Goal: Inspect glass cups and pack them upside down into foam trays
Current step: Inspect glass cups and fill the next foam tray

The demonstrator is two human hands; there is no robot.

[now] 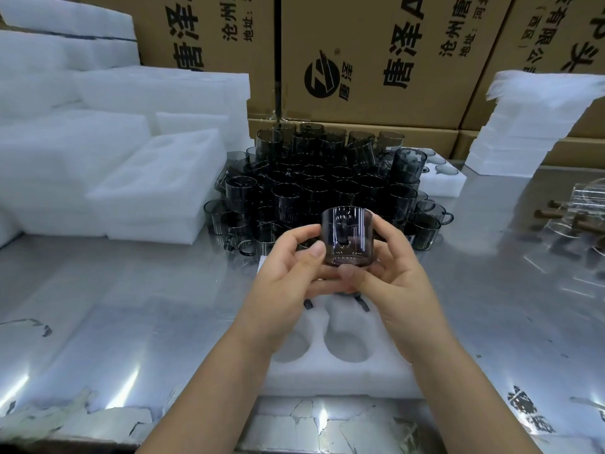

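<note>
Head view: my left hand (pixel 291 267) and right hand (pixel 393 276) pinch a smoky grey glass cup (pixel 347 237).
White foam tray (pixel 343 375): two pockets empty; cup pile (pixel 327 178) unpacked.

- Packing station in a factory or warehouse.
- Wall of brown cardboard shipping cartons (pixel 376 103) with black printed Chinese lettering along the back.
- Stacks of white moulded foam trays (pixel 154 188) at left; white foam sheets (pixel 523 132) piled at right.
- Dozens of identical smoky grey glass cups (pixel 320 181) massed on a scuffed stainless-steel worktable (pixel 131 290).
</note>
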